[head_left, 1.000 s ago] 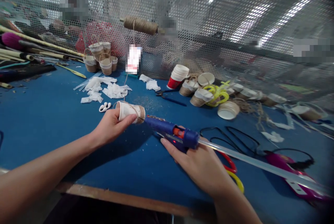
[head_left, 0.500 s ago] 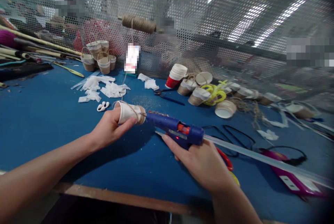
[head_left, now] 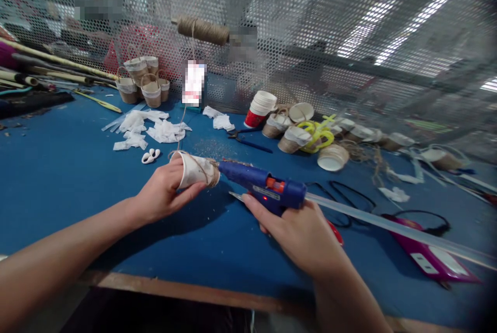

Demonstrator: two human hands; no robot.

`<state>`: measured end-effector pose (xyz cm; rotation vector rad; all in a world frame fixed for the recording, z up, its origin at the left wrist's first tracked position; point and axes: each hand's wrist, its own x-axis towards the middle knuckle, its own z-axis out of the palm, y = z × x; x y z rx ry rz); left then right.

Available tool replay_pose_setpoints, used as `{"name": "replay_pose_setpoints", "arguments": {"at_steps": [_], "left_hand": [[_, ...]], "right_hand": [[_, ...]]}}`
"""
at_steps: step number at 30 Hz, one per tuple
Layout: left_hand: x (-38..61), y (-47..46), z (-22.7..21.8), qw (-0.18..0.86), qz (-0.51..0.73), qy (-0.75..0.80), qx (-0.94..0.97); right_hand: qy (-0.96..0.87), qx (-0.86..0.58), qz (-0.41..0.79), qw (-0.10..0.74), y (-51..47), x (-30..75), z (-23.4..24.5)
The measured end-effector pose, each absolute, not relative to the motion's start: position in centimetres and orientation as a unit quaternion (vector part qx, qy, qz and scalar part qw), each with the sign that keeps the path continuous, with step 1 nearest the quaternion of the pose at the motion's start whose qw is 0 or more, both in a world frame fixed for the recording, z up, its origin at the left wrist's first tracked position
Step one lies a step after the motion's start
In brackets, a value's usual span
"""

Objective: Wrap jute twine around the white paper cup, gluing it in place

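Paper cup (head_left: 195, 170) sideways in left hand (head_left: 161, 194) grip; right hand (head_left: 305, 237) grip closed round glue gun (head_left: 261, 186).

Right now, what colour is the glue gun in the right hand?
The glue gun is blue with an orange part on top, clearest in the head view.

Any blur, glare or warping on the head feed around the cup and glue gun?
Head view: paper cup and glue gun sharp, evenly lit; soft shadow under the left hand; edges warped, right corners dark; ceiling lights glare through the mesh.
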<state>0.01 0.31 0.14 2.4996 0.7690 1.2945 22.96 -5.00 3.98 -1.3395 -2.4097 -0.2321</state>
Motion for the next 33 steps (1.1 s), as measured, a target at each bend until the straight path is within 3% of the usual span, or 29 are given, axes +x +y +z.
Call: {"name": "replay_pose_setpoints", "arguments": {"at_steps": [6,16,26,33], "left_hand": [[-0.11,0.67,0.05,0.213,0.444,0.330,0.806],[0.00,0.69,0.31,0.252,0.459,0.413,0.745],[-0.15,0.53,0.10,0.238,0.445,0.352,0.788],[-0.12,0.46,0.11,0.174,0.436,0.286,0.835]], "right_hand": [[-0.877,-0.444,-0.081,0.166,-5.07,23.15,4.51],[-0.878,-0.451,-0.028,0.161,-5.04,23.05,4.37],[-0.868,-0.463,-0.085,0.160,-5.20,23.11,4.35],[-0.850,-0.495,-0.074,0.167,-5.04,22.45,4.75]]}}
